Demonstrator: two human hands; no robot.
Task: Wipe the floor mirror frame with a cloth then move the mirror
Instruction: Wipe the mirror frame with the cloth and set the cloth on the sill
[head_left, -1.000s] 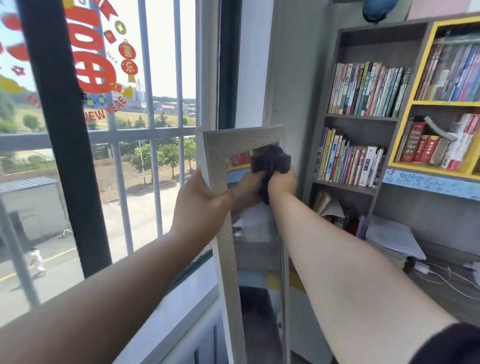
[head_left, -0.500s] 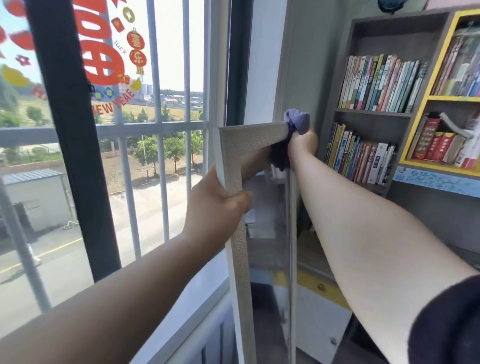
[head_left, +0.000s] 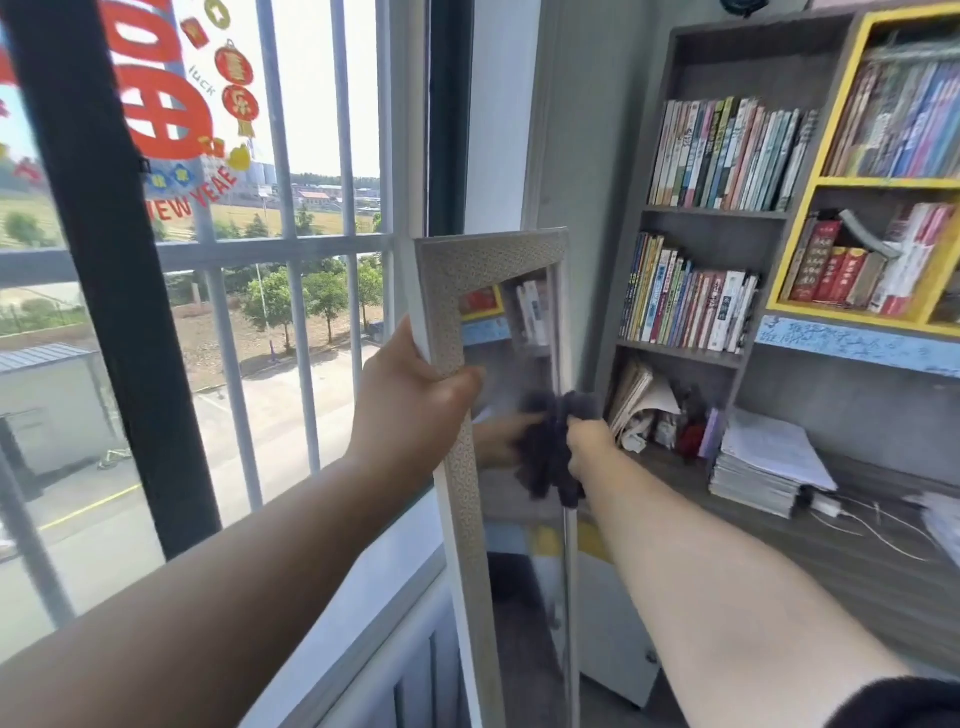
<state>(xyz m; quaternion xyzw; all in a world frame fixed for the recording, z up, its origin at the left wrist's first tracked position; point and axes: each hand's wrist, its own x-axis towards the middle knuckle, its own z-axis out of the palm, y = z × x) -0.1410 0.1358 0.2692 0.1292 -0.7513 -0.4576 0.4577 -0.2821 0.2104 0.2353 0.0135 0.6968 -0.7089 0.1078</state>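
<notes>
The floor mirror (head_left: 491, 262) stands upright by the window, seen nearly edge-on, with a pale textured frame. My left hand (head_left: 410, 400) grips its left rail, thumb across the front face. My right hand (head_left: 589, 447) holds a dark purple cloth (head_left: 550, 447) bunched against the thin right rail, roughly a third of the way down from the top corner. The glass reflects my hand, the cloth and the bookshelf. The mirror's foot is out of view.
A barred window (head_left: 291, 249) with red stickers fills the left, its white sill (head_left: 363, 618) below. A grey bookshelf (head_left: 722, 156) full of books stands right of the mirror. The grey desk (head_left: 883, 571) holds a paper stack (head_left: 763, 467) and a white cable.
My right hand slid the cloth from the top right corner down the right rail. My left hand kept its grip on the left rail.
</notes>
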